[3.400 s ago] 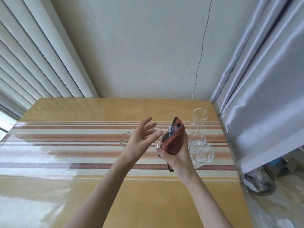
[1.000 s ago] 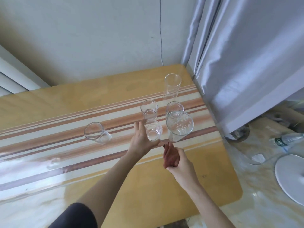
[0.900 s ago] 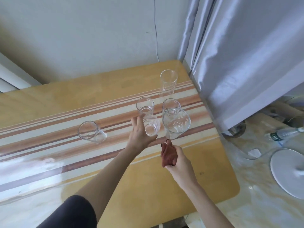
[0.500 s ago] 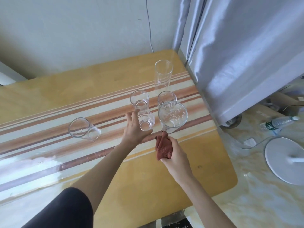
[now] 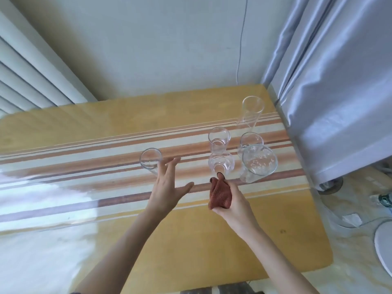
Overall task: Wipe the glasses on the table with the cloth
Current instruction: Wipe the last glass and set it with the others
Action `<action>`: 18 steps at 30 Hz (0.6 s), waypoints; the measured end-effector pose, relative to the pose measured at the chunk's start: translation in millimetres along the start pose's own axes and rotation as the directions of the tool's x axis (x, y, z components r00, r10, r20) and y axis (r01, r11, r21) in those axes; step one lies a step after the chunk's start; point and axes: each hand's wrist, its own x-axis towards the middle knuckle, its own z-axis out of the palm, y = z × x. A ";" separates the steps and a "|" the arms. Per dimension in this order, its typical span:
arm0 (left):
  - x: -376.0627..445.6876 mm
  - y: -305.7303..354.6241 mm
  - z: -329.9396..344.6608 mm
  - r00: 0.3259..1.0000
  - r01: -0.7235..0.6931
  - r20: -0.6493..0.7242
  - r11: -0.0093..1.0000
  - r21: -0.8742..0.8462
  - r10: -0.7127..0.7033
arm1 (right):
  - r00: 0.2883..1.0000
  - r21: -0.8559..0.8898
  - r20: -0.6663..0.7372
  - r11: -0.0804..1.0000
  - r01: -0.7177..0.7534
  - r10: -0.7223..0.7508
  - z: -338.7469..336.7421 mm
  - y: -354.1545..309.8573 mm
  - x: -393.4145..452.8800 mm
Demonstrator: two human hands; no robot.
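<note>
Reaching left hand [image 5: 167,187], fingers spread, toward lone glass [image 5: 150,160] on striped tabletop [image 5: 84,166]; right hand [image 5: 233,200] clutching bunched rust-red cloth [image 5: 219,195].

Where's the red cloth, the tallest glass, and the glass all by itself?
red cloth [image 5: 219,196], head view, middle of the bunched fabric.
tallest glass [image 5: 250,112], head view, upper wall.
lone glass [image 5: 149,160], head view, near wall under the rim.

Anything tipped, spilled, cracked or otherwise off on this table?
Nothing stands out. All five glasses, including the lone glass by the open left hand, stand upright on the table. The right hand holds the cloth. No spill shows.
</note>
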 end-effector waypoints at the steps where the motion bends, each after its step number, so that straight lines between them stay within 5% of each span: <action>1: 0.6 -9.0 -10.1 1.000 0.002 -0.025 1.000 0.026 -0.002 | 1.000 0.009 0.023 1.000 0.018 -0.018 4.8 -5.3 1.6; 5: 14.4 -38.5 -32.0 0.993 0.084 -0.091 0.991 0.101 -0.075 | 0.995 0.024 0.079 0.998 0.060 -0.062 22.2 -22.9 13.4; 10: 43.7 -68.1 -30.2 0.953 0.302 -0.016 0.952 0.044 -0.302 | 0.994 -0.014 0.082 0.997 0.078 -0.077 42.4 -32.8 30.0; 18: 54.8 -78.9 -25.9 0.934 0.349 -0.048 0.932 -0.101 -0.355 | 0.992 0.036 0.079 0.994 0.099 -0.101 44.8 -41.9 37.0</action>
